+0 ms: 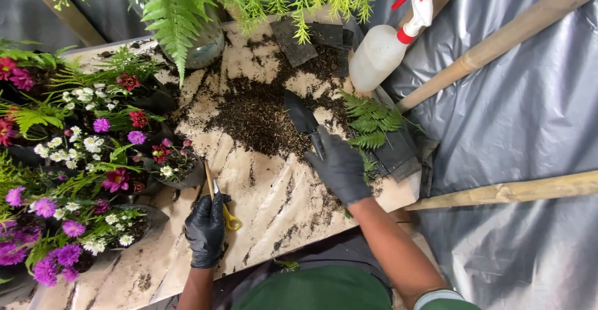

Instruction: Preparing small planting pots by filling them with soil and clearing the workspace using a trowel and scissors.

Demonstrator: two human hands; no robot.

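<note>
— What are we seeing from above the table?

— We are looking down at a paper-covered table point(274, 210) strewn with dark, crumbly soil point(255, 114). The right hand point(339, 166), in a black glove, is closing fully around the handle of a small dark trowel point(302, 118), whose flat pointed blade is lying on the soil pile, just beyond the fingers

— And the other hand?

— The left hand point(205, 229), also gloved in black, is curling loosely beside yellow-handled scissors point(223, 205); we cannot tell whether it is gripping them. The scissors are lying at its fingertips, well apart from the trowel

— What are we noticing nearby?

— A feathery green fern frond point(372, 123) is resting on a dark slate-like tray point(398, 151) just right of the trowel hand. A translucent white spray bottle point(386, 45) with a red trigger is lying behind it. Pots of purple, white and red flowers point(75, 179) are crowding the left side, and pale bamboo poles point(498, 39) are crossing grey plastic sheeting point(529, 117)
</note>
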